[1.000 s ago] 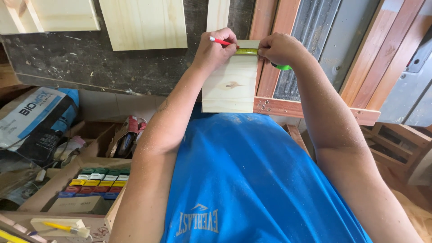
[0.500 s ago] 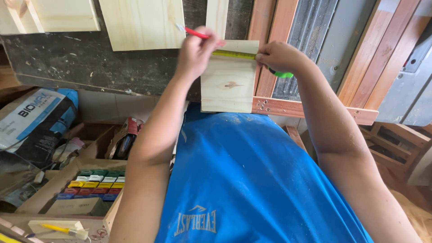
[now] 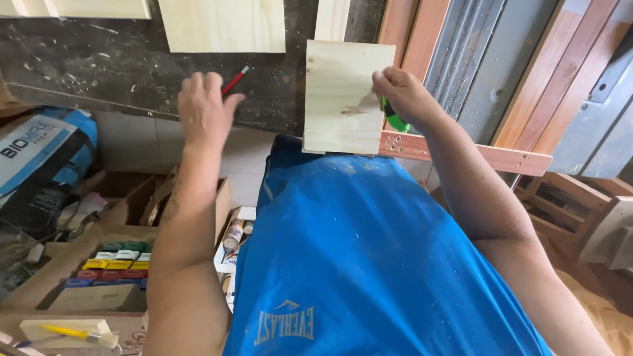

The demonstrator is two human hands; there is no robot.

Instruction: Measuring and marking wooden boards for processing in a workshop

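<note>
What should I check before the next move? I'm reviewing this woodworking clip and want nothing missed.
1. Right hand grips the wood board at its right edge: ok.
2. Left hand holds the red pencil, away from the board: ok.
3. Green tool held under the right hand, mostly hidden: cannot tell how firmly.
4. Board's lower edge resting on the reddish rail: cannot tell.
5. Pencil mark visible on the board: cannot tell.

Open dark benchtop (image 3: 132, 79) between left hand (image 3: 201, 109) and small pine board (image 3: 346, 99); wider panel (image 3: 224, 23) just above.
</note>
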